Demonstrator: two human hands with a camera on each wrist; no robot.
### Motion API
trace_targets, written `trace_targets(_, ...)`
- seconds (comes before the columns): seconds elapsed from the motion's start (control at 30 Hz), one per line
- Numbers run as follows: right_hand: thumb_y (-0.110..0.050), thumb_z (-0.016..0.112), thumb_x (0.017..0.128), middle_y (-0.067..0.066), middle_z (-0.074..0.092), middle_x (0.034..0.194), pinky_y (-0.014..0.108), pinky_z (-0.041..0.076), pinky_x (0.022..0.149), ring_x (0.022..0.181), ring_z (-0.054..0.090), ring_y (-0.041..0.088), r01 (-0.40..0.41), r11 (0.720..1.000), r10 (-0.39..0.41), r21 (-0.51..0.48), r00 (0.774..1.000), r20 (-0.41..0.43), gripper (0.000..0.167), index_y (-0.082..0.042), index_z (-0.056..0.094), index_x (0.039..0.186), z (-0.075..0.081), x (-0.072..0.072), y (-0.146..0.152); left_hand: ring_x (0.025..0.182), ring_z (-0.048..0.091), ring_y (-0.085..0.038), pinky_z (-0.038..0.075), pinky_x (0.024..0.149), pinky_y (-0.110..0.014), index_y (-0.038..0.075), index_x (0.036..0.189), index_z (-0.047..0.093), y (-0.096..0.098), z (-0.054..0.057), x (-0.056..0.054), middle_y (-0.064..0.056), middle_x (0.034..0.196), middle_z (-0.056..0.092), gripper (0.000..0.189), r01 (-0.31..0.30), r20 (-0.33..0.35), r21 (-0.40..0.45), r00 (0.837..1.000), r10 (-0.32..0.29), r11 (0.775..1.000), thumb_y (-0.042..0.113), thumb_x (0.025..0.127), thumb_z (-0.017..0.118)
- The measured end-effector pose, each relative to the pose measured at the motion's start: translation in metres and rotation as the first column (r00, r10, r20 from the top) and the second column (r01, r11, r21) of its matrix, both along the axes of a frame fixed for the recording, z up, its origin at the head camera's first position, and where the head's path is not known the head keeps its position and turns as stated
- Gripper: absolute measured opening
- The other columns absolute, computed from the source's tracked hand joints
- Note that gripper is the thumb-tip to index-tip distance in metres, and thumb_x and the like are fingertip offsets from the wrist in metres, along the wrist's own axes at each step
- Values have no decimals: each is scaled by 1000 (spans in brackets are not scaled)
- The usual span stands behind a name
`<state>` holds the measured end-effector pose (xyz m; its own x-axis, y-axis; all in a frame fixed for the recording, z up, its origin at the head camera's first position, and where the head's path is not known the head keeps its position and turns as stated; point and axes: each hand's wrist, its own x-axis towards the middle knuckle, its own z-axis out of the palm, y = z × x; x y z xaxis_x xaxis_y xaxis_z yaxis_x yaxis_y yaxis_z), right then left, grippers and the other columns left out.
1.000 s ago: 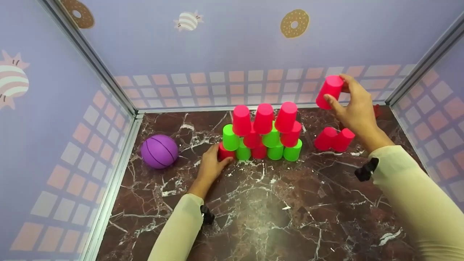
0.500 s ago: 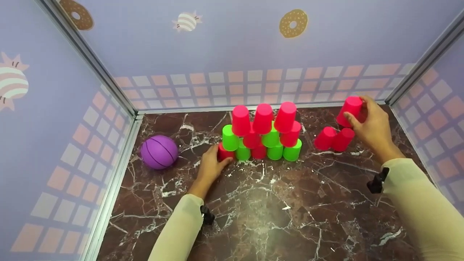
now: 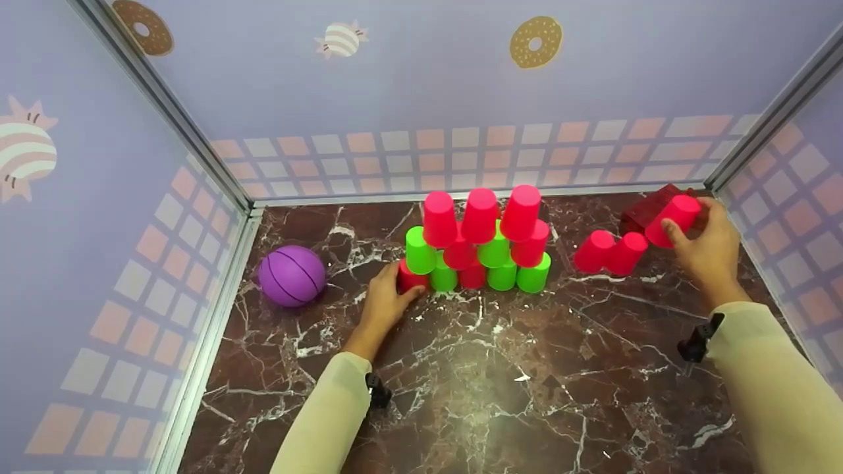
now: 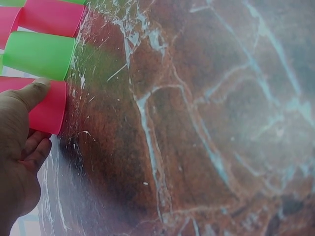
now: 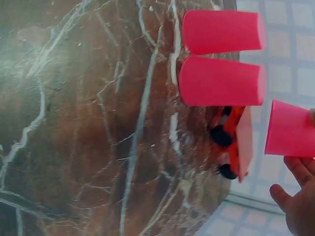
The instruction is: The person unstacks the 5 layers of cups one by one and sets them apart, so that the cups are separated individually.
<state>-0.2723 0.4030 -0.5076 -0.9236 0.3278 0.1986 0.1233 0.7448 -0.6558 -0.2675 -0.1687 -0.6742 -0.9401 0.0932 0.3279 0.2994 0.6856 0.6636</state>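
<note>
Cup-pyramid (image 3: 479, 220) is risking collapse if left hand (image 3: 385, 299), gripping eight-o'clock red cup (image 3: 409, 275), is tugging; right hand (image 3: 714, 247) holding pink cup (image 3: 679, 213).

I list, lower centre: a broad run of bare marble tabletop (image 3: 481, 395) between the two sleeves (image 3: 764, 375), the widest lane. Mid-frame: a three-tier cup pyramid (image 3: 481, 220), barring the way to the back wall (image 3: 428, 85), its red end cup (image 3: 411, 277) gripped by the left hand (image 3: 384, 299). Right of it: one narrow lane, bounded by two red cups (image 3: 594, 253). Far right: a red wheeled toy (image 5: 243, 145) behind them, that corner further obstructed by the right hand (image 3: 713, 249) and held cup (image 3: 676, 220). Left of centre: a purple ball (image 3: 292, 276), I count a passable gap between it and the left hand.
</note>
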Motion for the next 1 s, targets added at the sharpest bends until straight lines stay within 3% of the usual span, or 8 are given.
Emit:
trace_targets(0.13, -30, 74, 106, 26, 68, 144, 12, 42, 88, 103, 60, 7, 48, 999, -47, -16, 999, 13, 69, -4, 44, 163, -13, 4, 6, 122, 76, -32, 62, 107, -47, 7, 150, 65, -2, -5, -3, -14, 133, 76, 84, 5, 24, -7, 1000, -5, 1000, 62, 90, 85)
trace_targets(0.17, -30, 74, 106, 26, 69, 143, 12, 41, 88, 103, 59, 7, 51, 999, -51, -11, 999, 15, 69, -4, 44, 162, -16, 5, 7, 122, 76, -32, 62, 107, -47, 6, 150, 65, -2, -6, -3, -14, 133, 76, 85, 7, 24, -13, 1000, -7, 1000, 63, 90, 84)
trace_targets(0.27, -29, 75, 106, 29, 68, 143, 25, 46, 94, 104, 66, 17, 48, 999, -48, -1, 998, 26, 69, -3, 44, 162, -24, 7, 7, 122, 76, -32, 63, 106, -47, 5, 150, 64, -2, -6, -3, -15, 132, 76, 86, 7, 23, -24, 1000, -7, 1000, 65, 91, 83)
trace_targets(0.37, -26, 75, 105, 33, 66, 145, 47, 50, 103, 121, 68, 46, 39, 999, -39, -7, 998, 46, 68, -1, 43, 160, -30, 7, 5, 121, 77, -33, 63, 106, -47, 4, 150, 64, -1, -5, -2, -16, 132, 76, 85, 9, 7, -28, 1000, -9, 1000, 62, 91, 84)
trace_targets(0.47, -22, 75, 105, 35, 64, 147, 58, 51, 111, 125, 69, 51, 35, 999, -33, -18, 997, 73, 68, 1, 41, 159, -36, 7, 5, 121, 76, -34, 63, 107, -48, 4, 150, 64, 0, -4, -1, -16, 132, 76, 84, 12, 2, -27, 1000, -12, 1000, 61, 91, 84)
trace_targets(0.77, -21, 73, 106, 42, 59, 148, 67, 45, 119, 137, 59, 58, 28, 999, -22, -39, 989, 147, 68, 6, 36, 156, -61, 12, 8, 125, 75, -35, 61, 110, -48, 5, 150, 64, -1, -4, -3, -15, 135, 76, 85, -11, 21, -44, 1000, 12, 999, 63, 91, 83)
trace_targets(1.0, -22, 71, 108, 43, 57, 150, 69, 45, 118, 136, 59, 59, 9, 999, -1, -47, 986, 167, 69, 5, 33, 159, -66, 13, 8, 124, 76, -35, 62, 108, -49, 3, 150, 64, 0, -3, -1, -17, 134, 76, 84, -14, 17, -47, 1000, 15, 999, 58, 90, 86)
